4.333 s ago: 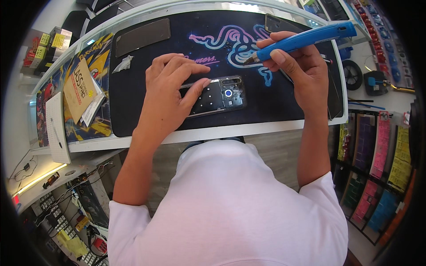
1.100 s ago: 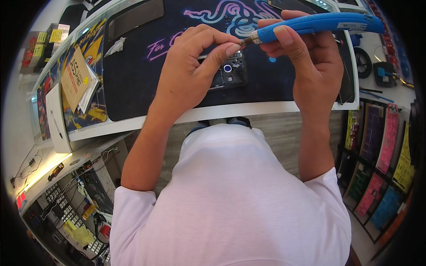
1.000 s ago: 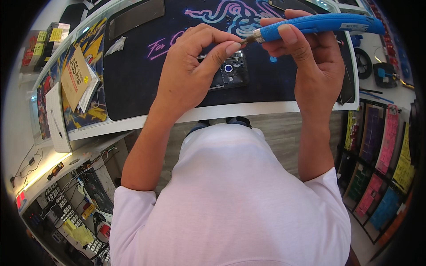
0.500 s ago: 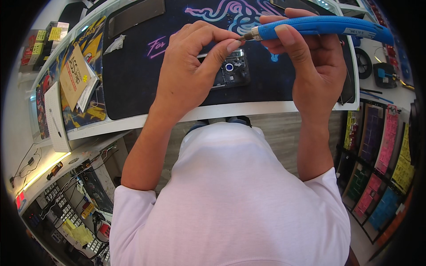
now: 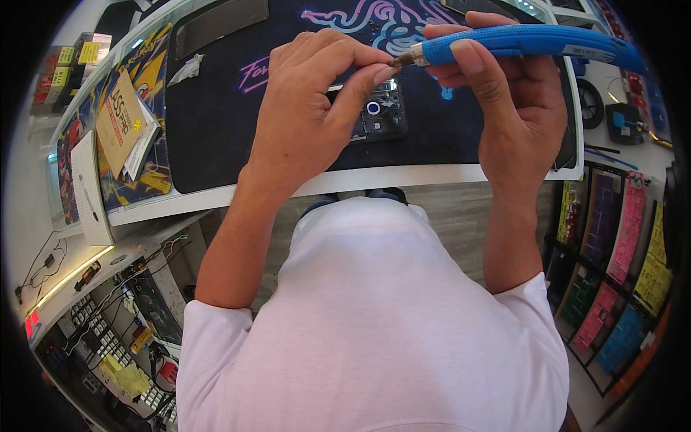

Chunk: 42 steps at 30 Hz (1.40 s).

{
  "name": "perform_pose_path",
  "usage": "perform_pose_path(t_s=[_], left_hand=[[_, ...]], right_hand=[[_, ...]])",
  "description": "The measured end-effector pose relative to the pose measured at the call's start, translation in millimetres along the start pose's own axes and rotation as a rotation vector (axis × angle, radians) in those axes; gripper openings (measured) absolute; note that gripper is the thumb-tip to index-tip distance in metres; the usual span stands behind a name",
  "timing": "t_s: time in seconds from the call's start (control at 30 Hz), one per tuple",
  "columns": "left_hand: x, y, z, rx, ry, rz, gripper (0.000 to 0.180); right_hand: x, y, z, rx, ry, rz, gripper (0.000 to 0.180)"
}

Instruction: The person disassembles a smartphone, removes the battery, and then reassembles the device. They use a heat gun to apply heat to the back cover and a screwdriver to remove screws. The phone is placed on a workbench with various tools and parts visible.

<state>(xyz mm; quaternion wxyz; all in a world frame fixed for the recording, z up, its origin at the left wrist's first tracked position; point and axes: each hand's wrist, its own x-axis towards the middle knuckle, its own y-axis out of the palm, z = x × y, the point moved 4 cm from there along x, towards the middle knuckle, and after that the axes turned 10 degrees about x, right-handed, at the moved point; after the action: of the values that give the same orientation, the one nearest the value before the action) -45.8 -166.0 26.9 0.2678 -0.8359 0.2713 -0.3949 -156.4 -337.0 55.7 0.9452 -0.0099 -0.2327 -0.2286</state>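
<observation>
My right hand (image 5: 520,108) is wrapped round a thick blue handheld tool (image 5: 525,41) with a ribbed grip and a metal collar at its left end. Thumb and forefinger of my left hand (image 5: 306,108) are pinched together at the narrow tip of that tool; whatever small piece they hold there is hidden by the fingertips. Just below the pinch, an opened phone (image 5: 389,122) with bare inner parts and a round blue lens lies on the dark mat (image 5: 216,137). My left hand covers the phone's left part.
A flat dark panel (image 5: 222,27) and a crumpled white scrap (image 5: 187,68) lie on the mat's left. Farther left are a brown booklet (image 5: 121,119) and a white notepad with a pen (image 5: 90,191). A rack of coloured packets (image 5: 612,266) stands at the right, beyond the white table edge (image 5: 432,173).
Both hands and the blue tool have shifted very slightly to the right. The pinch at the tip is kept, and the phone stays where it was.
</observation>
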Motion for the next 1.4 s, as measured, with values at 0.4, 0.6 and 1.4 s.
perform_pose_path(t_s=[0.4,0.6,1.4], left_hand=[[1.8,-1.2,-1.4,0.061,0.040,-0.012,0.015],[1.5,-2.8,-2.0,0.074,0.038,-0.011,0.015],[-19.5,3.4,6.8,0.060,-0.020,0.010,0.009]], right_hand=[[-3.9,4.4,5.3,0.011,0.123,-0.187,0.034],[-2.9,3.8,5.5,-0.022,0.101,-0.168,0.034],[-9.3,9.1,-24.6,0.033,0.120,0.100,0.034]])
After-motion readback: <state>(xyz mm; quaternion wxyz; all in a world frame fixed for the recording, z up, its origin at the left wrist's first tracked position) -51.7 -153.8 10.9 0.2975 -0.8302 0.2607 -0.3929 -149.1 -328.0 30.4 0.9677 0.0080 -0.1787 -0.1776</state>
